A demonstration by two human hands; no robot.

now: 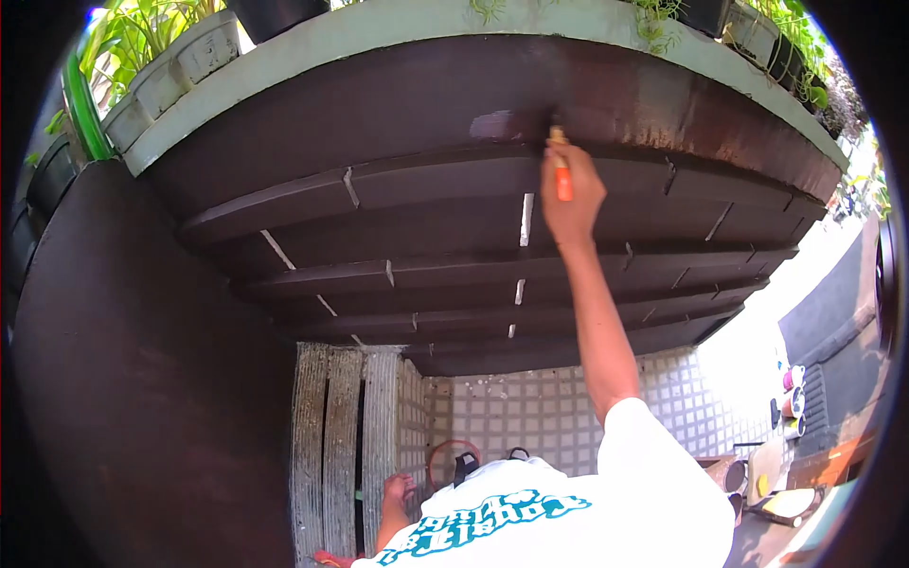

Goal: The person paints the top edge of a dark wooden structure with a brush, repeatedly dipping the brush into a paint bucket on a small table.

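My right hand is closed around a paintbrush with an orange-tipped handle. Its dark bristles touch the upper band of a dark brown wall. Left of the brush is a pale, shiny patch. To its right the band looks redder, streaked and worn. Low down, beside my body, my left hand has curled fingers; whether anything is in them I cannot make out. A thin reddish ring shows near it, partly hidden by my shirt.
Stepped brown ledges with pale vertical slots run below the brush. Potted plants stand on the pale green top edge. A grey slatted bench is at lower left, above a tiled floor. Cups and other items lie at right.
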